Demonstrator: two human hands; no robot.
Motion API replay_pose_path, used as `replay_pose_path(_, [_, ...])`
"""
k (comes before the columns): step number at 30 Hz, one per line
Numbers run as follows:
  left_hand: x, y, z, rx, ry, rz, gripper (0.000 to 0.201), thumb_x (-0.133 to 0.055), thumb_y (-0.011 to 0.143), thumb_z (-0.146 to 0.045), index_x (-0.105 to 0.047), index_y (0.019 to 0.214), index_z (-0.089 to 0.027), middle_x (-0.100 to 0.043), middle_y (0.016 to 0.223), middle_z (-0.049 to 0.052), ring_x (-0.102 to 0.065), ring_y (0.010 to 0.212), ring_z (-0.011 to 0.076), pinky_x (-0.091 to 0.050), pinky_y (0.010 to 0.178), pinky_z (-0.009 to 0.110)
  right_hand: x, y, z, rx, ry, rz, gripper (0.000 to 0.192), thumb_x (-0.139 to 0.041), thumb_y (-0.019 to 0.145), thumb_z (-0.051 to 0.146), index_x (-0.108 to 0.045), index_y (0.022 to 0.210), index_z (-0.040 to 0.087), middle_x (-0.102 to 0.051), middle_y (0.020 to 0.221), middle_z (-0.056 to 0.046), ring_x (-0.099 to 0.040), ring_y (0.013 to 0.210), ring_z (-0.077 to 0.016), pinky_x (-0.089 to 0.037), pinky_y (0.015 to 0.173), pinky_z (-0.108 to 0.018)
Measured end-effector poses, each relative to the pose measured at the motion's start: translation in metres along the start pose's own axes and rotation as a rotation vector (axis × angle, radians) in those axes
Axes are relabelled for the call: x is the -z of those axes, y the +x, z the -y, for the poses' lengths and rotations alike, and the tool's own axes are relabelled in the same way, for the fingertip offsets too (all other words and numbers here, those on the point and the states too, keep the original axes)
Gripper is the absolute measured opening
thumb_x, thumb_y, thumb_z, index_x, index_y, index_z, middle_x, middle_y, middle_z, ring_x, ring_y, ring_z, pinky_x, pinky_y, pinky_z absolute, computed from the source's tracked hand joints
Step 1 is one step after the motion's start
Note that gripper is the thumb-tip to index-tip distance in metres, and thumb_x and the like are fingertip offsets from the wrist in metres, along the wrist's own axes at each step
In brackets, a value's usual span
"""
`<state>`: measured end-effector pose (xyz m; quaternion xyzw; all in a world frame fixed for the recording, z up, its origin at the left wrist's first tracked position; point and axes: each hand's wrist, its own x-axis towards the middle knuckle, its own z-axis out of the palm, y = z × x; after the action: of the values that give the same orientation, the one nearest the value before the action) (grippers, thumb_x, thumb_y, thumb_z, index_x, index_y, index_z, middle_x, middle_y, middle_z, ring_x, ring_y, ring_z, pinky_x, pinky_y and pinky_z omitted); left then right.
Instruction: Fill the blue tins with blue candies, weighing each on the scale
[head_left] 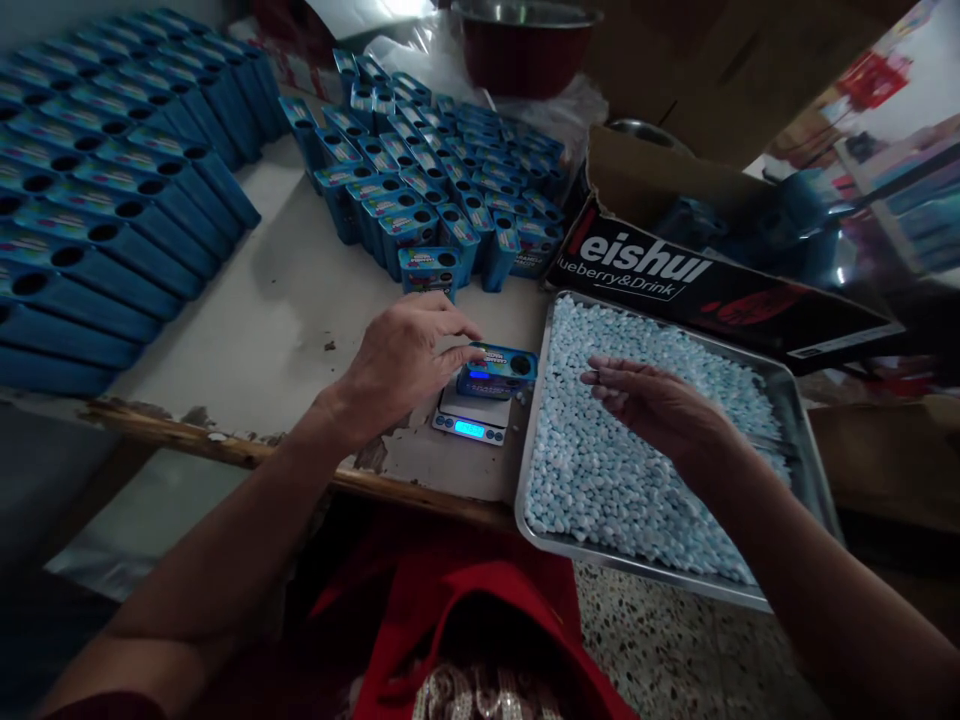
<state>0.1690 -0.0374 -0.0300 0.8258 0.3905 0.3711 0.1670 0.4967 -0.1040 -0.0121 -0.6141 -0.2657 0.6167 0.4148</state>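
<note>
A blue candy box (pixel 501 360) with a round dark hole in its top rests on a small digital scale (pixel 472 415) with a lit blue display. My left hand (pixel 416 350) reaches in from the left, its thumb and finger closed on the near left end of that box. Over the metal tray (pixel 660 560) hangs my right hand (pixel 649 395), fingertips pressed together; whatever they hold is too small to make out. Small pale blue and white candies (pixel 607 470) fill much of the tray. Just behind the scale stands another blue box (pixel 429 268).
Many similar blue boxes (pixel 420 170) stand grouped at the back, and rows of them (pixel 97 220) cover the table's left. A black carton (pixel 720 270) borders the tray's far side. Behind sits a red bowl (pixel 525 50). The table's worn wooden edge (pixel 247 450) runs in front.
</note>
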Motion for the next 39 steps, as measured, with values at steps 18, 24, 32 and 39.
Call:
replay_pose_path(18, [-0.008,0.017,-0.028,-0.134,0.022,0.075,0.015,-0.080,0.093,-0.017,-0.082,0.108,-0.018,-0.078,0.107,0.007,-0.072,0.104,0.0231,-0.058,0.097,0.036,-0.014,-0.012,0.005,0.029,-0.098,0.261,0.032,-0.094,0.081,0.032,-0.082,0.109,0.020,-0.069,0.084,0.000,-0.057,0.069,-0.0087,-0.049,0.063,-0.020])
replay_pose_path(24, [0.028,-0.007,-0.009,0.070,0.040,-0.026,0.011,-0.078,0.096,-0.030,-0.082,0.106,-0.026,-0.079,0.108,0.004,-0.074,0.104,0.0222,-0.058,0.098,0.038,-0.048,-0.005,0.028,0.319,-0.508,0.370,0.025,-0.077,0.097,0.040,-0.080,0.112,0.021,-0.069,0.079,0.000,-0.051,0.064,-0.0120,-0.038,0.058,-0.027])
replay_pose_path(32, [0.043,-0.025,0.007,0.190,0.040,0.002,0.019,-0.078,0.094,-0.026,-0.082,0.112,-0.020,-0.080,0.115,0.006,-0.075,0.108,0.0239,-0.058,0.101,0.041,-0.077,0.000,0.042,0.658,-1.136,0.256,0.036,-0.078,0.091,0.026,-0.078,0.127,0.024,-0.072,0.087,-0.001,-0.059,0.075,-0.0176,-0.041,0.070,-0.033])
replay_pose_path(39, [0.053,-0.033,0.018,0.215,0.044,-0.007,0.022,-0.076,0.095,-0.027,-0.082,0.114,-0.019,-0.077,0.120,0.009,-0.073,0.110,0.0242,-0.057,0.103,0.039,-0.054,0.005,0.042,0.210,-0.281,0.255,0.020,-0.079,0.080,0.013,-0.079,0.099,0.021,-0.073,0.095,-0.004,-0.062,0.077,-0.0134,-0.053,0.068,-0.024])
